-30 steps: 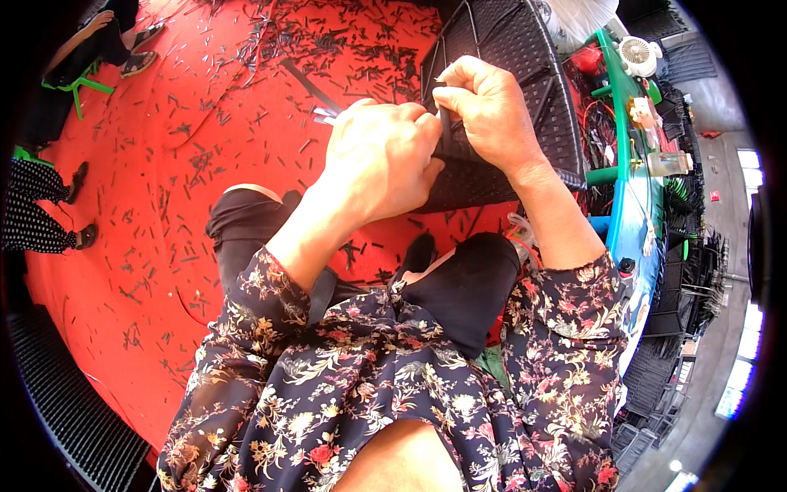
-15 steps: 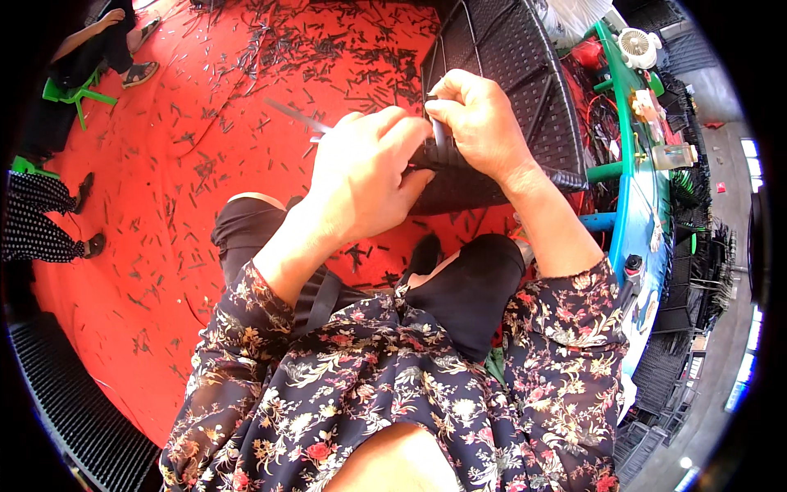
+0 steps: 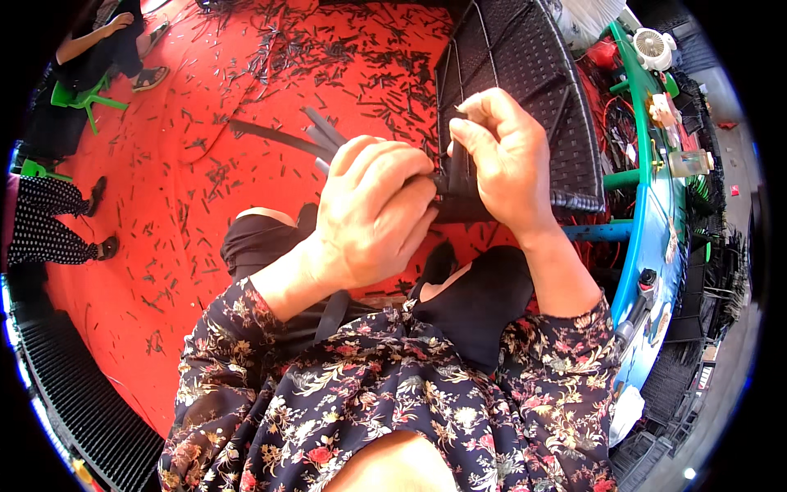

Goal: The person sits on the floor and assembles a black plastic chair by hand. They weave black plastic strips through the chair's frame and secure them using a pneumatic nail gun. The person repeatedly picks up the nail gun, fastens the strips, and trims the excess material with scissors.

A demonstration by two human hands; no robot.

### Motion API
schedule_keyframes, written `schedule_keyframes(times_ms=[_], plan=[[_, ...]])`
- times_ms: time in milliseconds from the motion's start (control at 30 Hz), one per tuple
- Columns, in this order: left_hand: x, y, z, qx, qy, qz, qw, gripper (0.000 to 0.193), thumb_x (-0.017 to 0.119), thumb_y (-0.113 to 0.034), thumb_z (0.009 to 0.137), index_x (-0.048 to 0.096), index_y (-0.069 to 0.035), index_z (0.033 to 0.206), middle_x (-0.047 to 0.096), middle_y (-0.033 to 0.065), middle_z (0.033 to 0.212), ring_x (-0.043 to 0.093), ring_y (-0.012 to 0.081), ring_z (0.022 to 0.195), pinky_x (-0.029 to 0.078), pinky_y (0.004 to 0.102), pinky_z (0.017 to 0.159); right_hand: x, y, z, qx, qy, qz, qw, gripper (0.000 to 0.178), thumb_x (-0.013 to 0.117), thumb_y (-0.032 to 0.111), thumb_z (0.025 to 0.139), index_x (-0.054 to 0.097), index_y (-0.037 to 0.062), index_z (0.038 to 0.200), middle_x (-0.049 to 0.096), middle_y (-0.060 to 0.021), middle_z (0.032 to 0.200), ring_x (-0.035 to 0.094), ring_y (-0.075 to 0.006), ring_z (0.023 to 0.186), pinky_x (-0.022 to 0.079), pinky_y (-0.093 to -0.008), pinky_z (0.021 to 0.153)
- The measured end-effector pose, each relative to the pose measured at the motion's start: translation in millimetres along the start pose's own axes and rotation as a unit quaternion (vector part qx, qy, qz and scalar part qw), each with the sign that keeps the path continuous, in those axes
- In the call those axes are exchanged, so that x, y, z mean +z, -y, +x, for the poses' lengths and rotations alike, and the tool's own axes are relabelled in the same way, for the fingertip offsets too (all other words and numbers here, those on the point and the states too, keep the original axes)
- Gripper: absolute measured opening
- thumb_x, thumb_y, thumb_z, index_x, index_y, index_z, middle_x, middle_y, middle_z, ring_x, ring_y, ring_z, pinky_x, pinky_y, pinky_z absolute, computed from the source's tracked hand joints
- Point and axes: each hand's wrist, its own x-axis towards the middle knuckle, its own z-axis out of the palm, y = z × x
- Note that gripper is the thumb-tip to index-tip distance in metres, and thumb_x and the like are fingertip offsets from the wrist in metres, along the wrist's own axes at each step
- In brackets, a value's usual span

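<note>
My left hand (image 3: 370,209) is closed around several flat dark strips (image 3: 283,138), whose loose ends stick out to the left past the knuckles. Between thumb and fingertips, my right hand (image 3: 507,160) pinches the upper end of a dark flat strip (image 3: 461,170) that stands up at the near corner of a black woven furniture piece (image 3: 525,107). Both hands are close together at that corner, which stands just beyond my knees. My left fingers and the piece's frame partly hide where the strip meets the weave.
Short black offcuts (image 3: 328,49) litter the red floor covering (image 3: 139,303). A blue and green table (image 3: 643,221) at the right carries a small fan (image 3: 653,47), a jar (image 3: 690,163) and a power tool (image 3: 635,312). Two other people sit at the left, one on a green stool (image 3: 86,98).
My left hand has closed further, and its strips now fan out more to the left. The right hand has lifted off the corner slightly, showing more of the pinched strip. The view has shifted.
</note>
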Motion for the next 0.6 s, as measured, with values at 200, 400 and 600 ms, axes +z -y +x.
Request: schedule_keyframes(times_ms=[200,400,600], plan=[[-20,-16,-1,0.033,0.054,0.013,0.998,0.028,0.074,-0.008,0.056,0.062,-0.002,0.082,0.058,0.0093,0.091,0.058,0.0264,0.08,0.044,0.0443,0.079,-7,18,-22,-0.084,-0.017,0.001,0.996,0.009,0.061,-0.003,0.079,0.053,-0.0004,0.083,0.056,-0.0092,0.069,0.056,-0.0191,0.059,0.046,-0.0277,0.056],[-31,-29,-2,0.026,0.056,-0.028,0.998,0.026,0.073,-0.003,0.056,0.061,0.0,0.078,0.057,0.0101,0.088,0.058,0.0252,0.075,0.045,0.0411,0.068,-24,36,-56,-0.213,0.075,0.066,0.972,0.01,0.064,0.002,0.08,0.054,0.0033,0.082,0.058,-0.0093,0.075,0.058,-0.0245,0.063,0.048,-0.039,0.059],[-29,-36,-7,-0.023,0.034,-0.033,0.999,0.025,0.076,-0.007,0.06,0.055,-0.002,0.072,0.058,0.0153,0.089,0.061,0.0269,0.076,0.046,0.0388,0.065,-33,47,-76,-0.295,0.093,-0.029,0.951,0.025,0.07,0.004,0.057,0.056,0.0065,0.078,0.058,-0.0074,0.087,0.061,-0.0236,0.074,0.048,-0.0342,0.059]])
